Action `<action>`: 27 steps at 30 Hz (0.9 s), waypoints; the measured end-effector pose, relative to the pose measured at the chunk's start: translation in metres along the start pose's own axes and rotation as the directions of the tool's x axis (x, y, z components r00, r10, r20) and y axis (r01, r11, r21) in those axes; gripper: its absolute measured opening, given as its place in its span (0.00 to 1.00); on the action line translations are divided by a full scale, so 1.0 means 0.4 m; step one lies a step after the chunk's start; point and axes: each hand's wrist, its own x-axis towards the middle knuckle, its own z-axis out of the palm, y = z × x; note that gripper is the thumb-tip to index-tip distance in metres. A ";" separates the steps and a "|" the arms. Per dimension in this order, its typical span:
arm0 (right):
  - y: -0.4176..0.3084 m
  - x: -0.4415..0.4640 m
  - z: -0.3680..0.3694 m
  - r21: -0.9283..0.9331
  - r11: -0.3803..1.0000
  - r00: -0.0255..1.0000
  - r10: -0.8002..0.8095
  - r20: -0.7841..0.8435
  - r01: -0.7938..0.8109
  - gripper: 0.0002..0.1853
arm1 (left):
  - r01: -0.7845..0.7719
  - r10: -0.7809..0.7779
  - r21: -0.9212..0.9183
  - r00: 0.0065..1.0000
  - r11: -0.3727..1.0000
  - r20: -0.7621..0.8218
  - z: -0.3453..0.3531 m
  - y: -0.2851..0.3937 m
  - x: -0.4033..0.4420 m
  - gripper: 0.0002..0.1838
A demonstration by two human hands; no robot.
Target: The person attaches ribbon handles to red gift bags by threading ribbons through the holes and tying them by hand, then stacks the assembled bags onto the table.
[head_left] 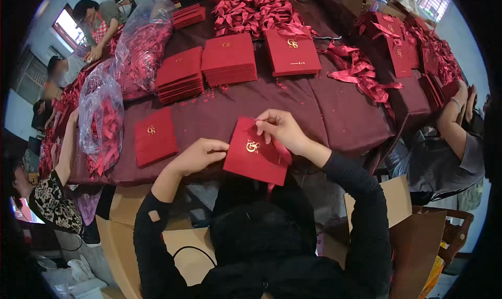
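Observation:
A flat red paper bag (pixel 250 165) with a gold logo is held tilted over the table's near edge. My left hand (pixel 201 155) pinches its left edge between thumb and fingers. At the bag's top edge, the fingers of my right hand (pixel 281 132) are closed in a pinch on a red ribbon. Part of that ribbon (pixel 283 151) hangs below my right hand across the bag, and a short end shows under the bag's lower edge. The exact spot between my right fingertips is hidden. Another flat red bag (pixel 156 137) lies on the cloth to the left.
Stacks of red bags (pixel 228 59) stand across the maroon-covered table (pixel 209 116). Ribbon bundles (pixel 259 11) lie behind them, loose ribbons (pixel 361 71) to the right. Clear plastic bags (pixel 102 108) of ribbon sit left. Open cardboard boxes (pixel 123 241) flank my lap; several people work around the table.

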 end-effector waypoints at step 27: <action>-0.024 -0.040 0.061 -0.713 0.672 0.859 -0.471 -0.203 0.199 0.08 | -0.085 0.249 0.400 0.891 0.913 -0.380 0.121 0.019 0.138 0.14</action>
